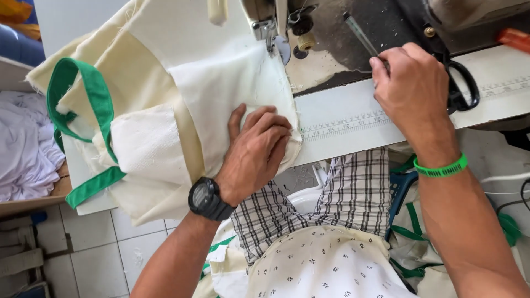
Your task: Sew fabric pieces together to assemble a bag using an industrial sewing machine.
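View: seen from above, looking down over the person's lap at a sewing desk (353, 118) with a ruler strip printed along its white edge.

Left hand: the left hand (258, 149) lies flat, palm down, on the cream fabric (221, 83), fingers held close together and pressing the cloth onto the desk. Its grip is not closed round anything; it only bears down. A black wristwatch (207, 198) sits on that wrist.

Right hand: the right hand (411, 91) is well apart from the left, up at the back of the desk. Its fingertips are pinched together on a thin dark tool (361, 36) that slants up and away from the hand. A green wristband (441, 167) circles that wrist.

Fabric: the cream fabric is spread across the left part of the desk, its far edge reaching up to the sewing machine's presser foot (269, 30). Green strap trim (74, 99) loops along its left side and hangs off the desk.

Nearby: black-handled scissors (461, 88) lie just right of the right hand, partly behind it.

Below: the person's checked shorts (331, 198) and a pale dotted shirt (314, 265); tiled floor (99, 248) at lower left.
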